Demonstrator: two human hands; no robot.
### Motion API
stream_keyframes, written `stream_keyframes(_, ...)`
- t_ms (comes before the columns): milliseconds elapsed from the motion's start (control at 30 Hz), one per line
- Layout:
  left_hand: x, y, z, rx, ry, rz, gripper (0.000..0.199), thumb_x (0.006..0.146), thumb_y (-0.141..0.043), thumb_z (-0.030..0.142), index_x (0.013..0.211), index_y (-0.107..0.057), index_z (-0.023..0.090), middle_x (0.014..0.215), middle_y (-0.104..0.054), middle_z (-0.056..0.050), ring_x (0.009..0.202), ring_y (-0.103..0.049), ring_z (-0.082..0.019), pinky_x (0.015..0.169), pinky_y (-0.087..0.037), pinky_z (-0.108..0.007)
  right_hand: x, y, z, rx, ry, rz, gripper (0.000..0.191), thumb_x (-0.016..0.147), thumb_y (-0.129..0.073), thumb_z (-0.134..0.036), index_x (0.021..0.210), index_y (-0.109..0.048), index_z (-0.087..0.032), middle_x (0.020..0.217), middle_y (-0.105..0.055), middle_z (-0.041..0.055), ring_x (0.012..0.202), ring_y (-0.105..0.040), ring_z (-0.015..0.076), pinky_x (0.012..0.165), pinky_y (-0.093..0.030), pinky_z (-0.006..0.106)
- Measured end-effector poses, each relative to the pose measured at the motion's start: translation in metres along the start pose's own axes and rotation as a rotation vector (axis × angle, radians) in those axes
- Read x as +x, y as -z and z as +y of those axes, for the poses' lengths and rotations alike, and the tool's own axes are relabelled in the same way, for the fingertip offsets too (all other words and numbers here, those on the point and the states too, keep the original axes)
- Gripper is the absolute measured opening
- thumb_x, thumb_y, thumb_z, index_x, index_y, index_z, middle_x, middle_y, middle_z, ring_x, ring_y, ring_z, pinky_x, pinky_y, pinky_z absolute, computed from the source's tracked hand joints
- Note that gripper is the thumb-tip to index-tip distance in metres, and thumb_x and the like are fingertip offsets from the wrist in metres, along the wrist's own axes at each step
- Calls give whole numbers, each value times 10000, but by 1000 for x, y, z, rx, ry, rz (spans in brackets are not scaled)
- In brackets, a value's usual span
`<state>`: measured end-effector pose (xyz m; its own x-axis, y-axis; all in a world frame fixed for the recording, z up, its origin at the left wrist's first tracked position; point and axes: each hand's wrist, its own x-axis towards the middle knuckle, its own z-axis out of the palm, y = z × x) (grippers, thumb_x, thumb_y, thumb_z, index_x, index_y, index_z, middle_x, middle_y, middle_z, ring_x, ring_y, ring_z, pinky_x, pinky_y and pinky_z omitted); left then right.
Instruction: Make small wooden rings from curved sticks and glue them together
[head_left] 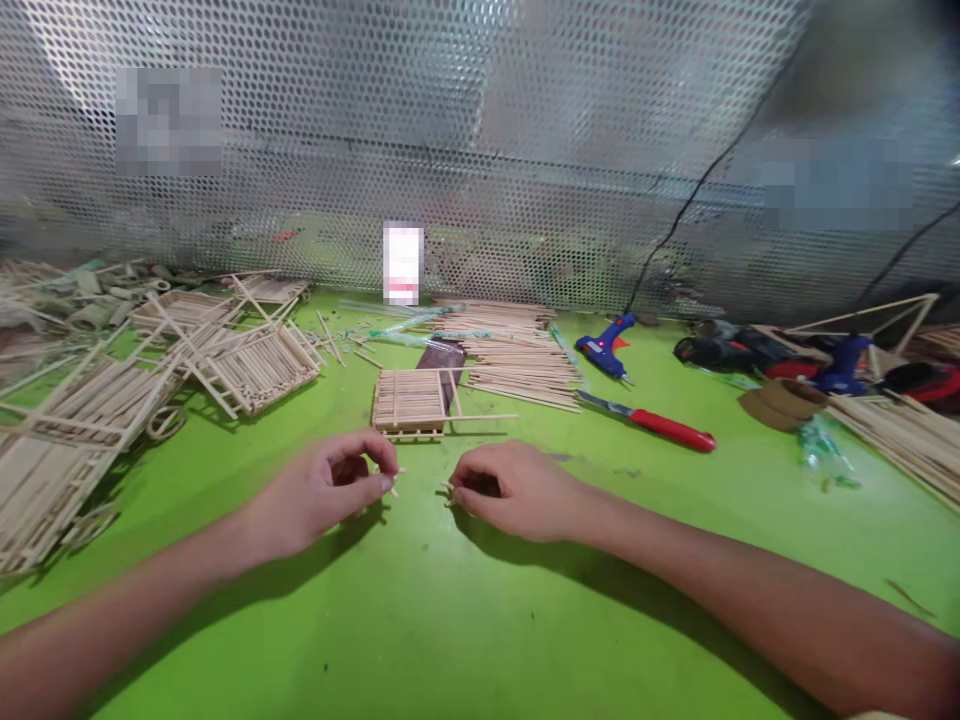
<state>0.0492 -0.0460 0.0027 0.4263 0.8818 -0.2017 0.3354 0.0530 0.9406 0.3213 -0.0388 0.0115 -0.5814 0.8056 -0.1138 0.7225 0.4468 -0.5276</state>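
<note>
The thumb and forefinger of the left hand (pixel 319 495) pressed together on small stick pieces (pixel 395 490), pale ends poking past the tips; the right hand (pixel 521 490), thumb against curled fingers, pinched another stick piece (pixel 448 487). Both hands were low over the green tabletop (pixel 420 630), near each other but apart. The pieces were probably light, stiff and dry, easy to snap or pull loose where they crossed, so a gentle fingertip hold on the thickest part seemed wisest. Just beyond lay a cart-like slatted frame (pixel 409 402), long sticks reaching out to its right, then a bundle of thin wooden sticks (pixel 517 355), a blue glue gun (pixel 602 350) and a red-handled knife (pixel 671 429)
</note>
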Motion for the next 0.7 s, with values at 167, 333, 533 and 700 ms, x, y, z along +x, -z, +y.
stream_keyframes(167, 0, -1, -1, 35, -73, 47, 324, 859, -709, 560, 878, -782, 245, 795, -681, -60, 622, -531, -165, 543, -395, -271, 0, 3, -2, -128, 46, -21, 266, 947, -575, -338, 810, -724, -165, 801, -727, 73, 690, -582, 181, 609, -339, 298)
stream_keyframes(333, 1, 3, -3, 8, 1, 116, 372, 837, -729, 605, 941, -798, 255, 718, -677, -51, 591, -538, -163, 534, -381, -265, -4, 32, -6, -241, -19, -10, 335, 979, -558, -401, 763, -704, -191, 727, -703, 59, 620, -559, 167, 582, -339, 305)
stream_keyframes(533, 3, 12, -3, -111, 30, 127, 340, 755, -843, 548, 920, -784, 257, 866, -744, -65, 745, -674, -218, 719, -550, -389, -17, 121, 34, -489, -185, 154, 297, 992, -512, -419, 915, -721, -222, 910, -747, 67, 731, -606, 202, 639, -369, 318)
stream_keyframes(700, 6, 9, -4, -83, 13, 143, 377, 727, -847, 583, 870, -788, 240, 777, -727, -48, 639, -620, -176, 646, -532, -340, -12, 188, 114, -738, -369, 181, 222, 928, -555, -265, 1006, -737, -165, 1013, -740, 138, 834, -626, 237, 668, -366, 323)
